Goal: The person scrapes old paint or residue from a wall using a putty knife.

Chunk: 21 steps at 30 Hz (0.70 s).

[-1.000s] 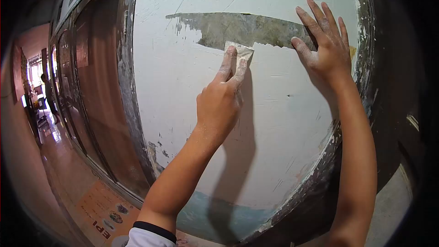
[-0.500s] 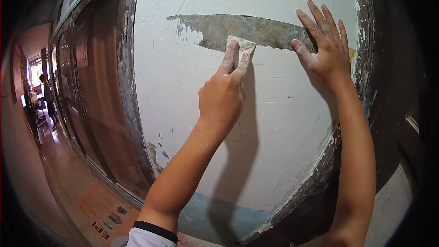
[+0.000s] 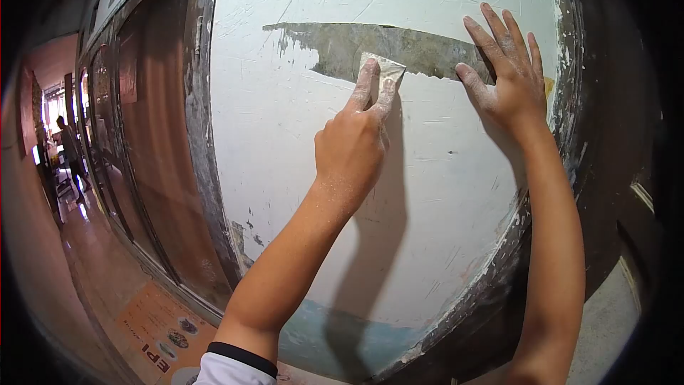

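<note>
In the head view my left hand (image 3: 353, 139) grips a flat, whitish scraper (image 3: 385, 71), two dusty fingers stretched along its blade. The blade rests at the lower edge of a bare grey strip (image 3: 420, 48) in the white painted panel (image 3: 320, 117). Beyond the strip's right end my right hand (image 3: 509, 82) lies on the panel with its fingers spread and nothing in it. White dust covers the fingertips of both hands. The scraper's handle is hidden under my left hand.
A worn dark frame (image 3: 203, 100) borders the panel on the left, beside brown glazed doors (image 3: 160, 128). An orange printed sheet (image 3: 160, 331) lies on the floor at the lower left. Far down the corridor is another person (image 3: 71, 150).
My left hand and the scraper have shifted slightly to the right along the strip. My right hand stays almost in place. The distant person's pose and position have changed a little.
</note>
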Tool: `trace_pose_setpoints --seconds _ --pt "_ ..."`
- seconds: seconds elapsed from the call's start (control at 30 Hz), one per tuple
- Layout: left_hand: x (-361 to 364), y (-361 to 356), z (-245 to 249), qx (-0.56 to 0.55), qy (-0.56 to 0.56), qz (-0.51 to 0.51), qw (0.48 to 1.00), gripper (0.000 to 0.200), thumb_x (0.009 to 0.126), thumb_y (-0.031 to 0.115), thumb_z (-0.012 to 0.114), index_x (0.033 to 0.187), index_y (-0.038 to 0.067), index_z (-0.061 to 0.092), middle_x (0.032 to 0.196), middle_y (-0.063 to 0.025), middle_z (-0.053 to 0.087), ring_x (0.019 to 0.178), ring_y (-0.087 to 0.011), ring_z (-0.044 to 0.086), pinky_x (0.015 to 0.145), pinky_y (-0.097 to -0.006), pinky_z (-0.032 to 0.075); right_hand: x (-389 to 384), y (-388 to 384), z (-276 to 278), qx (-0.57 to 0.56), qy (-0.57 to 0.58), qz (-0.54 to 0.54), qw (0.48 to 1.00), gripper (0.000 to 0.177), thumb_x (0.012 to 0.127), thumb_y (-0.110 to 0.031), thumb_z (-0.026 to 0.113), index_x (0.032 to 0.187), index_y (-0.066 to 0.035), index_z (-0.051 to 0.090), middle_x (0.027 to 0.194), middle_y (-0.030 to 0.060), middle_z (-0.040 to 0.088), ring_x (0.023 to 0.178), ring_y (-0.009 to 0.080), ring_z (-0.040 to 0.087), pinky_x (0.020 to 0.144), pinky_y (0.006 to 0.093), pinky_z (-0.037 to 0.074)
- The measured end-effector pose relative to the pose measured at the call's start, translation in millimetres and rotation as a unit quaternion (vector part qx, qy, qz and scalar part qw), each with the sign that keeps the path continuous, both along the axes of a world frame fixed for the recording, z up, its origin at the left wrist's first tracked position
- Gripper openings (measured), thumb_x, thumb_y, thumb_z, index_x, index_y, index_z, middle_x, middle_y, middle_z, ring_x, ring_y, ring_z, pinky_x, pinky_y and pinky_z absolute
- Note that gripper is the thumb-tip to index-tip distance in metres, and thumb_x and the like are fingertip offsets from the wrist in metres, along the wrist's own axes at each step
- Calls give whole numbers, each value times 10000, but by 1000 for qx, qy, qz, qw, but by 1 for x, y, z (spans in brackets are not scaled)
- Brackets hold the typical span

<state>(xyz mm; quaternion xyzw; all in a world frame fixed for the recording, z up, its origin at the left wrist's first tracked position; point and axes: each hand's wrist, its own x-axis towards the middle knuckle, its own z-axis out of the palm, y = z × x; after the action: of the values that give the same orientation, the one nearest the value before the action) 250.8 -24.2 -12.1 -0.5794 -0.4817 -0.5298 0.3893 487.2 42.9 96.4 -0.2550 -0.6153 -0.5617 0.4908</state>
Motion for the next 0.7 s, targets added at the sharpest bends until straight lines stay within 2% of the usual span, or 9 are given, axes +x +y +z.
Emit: trace_pose_setpoints --seconds 0.3,0.5,0.7 --pt "-3 -3 -26 -16 -8 -21 1000 538 888 -45 587 1367 166 711 1611 -85 495 992 -310 771 755 -391 634 0 2 0 5 1 -3 1000 661 919 -554 693 1537 -410 508 1687 -76 374 1575 220 298 1313 523 158" --pt "5 -10 -12 -54 -25 -10 998 553 879 -49 584 1370 172 712 1610 -92 495 963 -309 775 738 -389 629 0 3 0 -3 5 -9 1000 653 931 -577 670 1542 -418 500 1692 -71 368 1578 217 291 1313 524 152" --pt "5 -4 0 -6 -5 -6 1000 517 878 -53 570 1332 136 732 1600 -86 510 954 -308 776 737 -391 627 0 1 1 -1 2 -2 1000 645 928 -563 680 1532 -414 509 1690 -70 369 1579 219 289 1313 528 153"
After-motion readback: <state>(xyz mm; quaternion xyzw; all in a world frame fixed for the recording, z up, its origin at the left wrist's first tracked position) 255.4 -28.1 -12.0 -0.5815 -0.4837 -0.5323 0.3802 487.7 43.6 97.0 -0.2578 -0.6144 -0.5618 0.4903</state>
